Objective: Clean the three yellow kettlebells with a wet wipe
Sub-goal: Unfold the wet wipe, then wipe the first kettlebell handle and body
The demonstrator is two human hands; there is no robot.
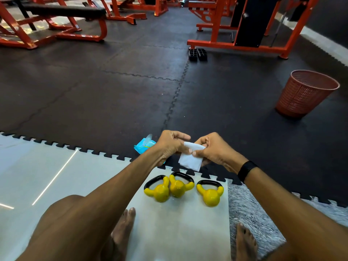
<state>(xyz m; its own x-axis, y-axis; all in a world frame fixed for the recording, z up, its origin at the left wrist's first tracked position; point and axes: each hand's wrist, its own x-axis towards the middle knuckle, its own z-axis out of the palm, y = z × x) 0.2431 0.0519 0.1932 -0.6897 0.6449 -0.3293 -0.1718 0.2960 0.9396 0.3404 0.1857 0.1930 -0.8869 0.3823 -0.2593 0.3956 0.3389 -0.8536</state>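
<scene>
Three yellow kettlebells with black handles lie on the pale floor tile between my feet: the left kettlebell (158, 191), the middle kettlebell (178, 186) touching it, and the right kettlebell (211, 194) a little apart. Above them, in the air, my left hand (170, 146) and my right hand (214, 150) both pinch a folded white wet wipe (190, 159). A blue wet-wipe pack (144, 146) lies on the black mat just behind my left hand, partly hidden by it.
A red mesh waste basket (305, 93) stands on the black mat at the right. Orange gym machines and a bench (62, 10) line the back. Two black blocks (197, 54) sit by a machine's foot. My bare feet flank the pale tile (178, 232).
</scene>
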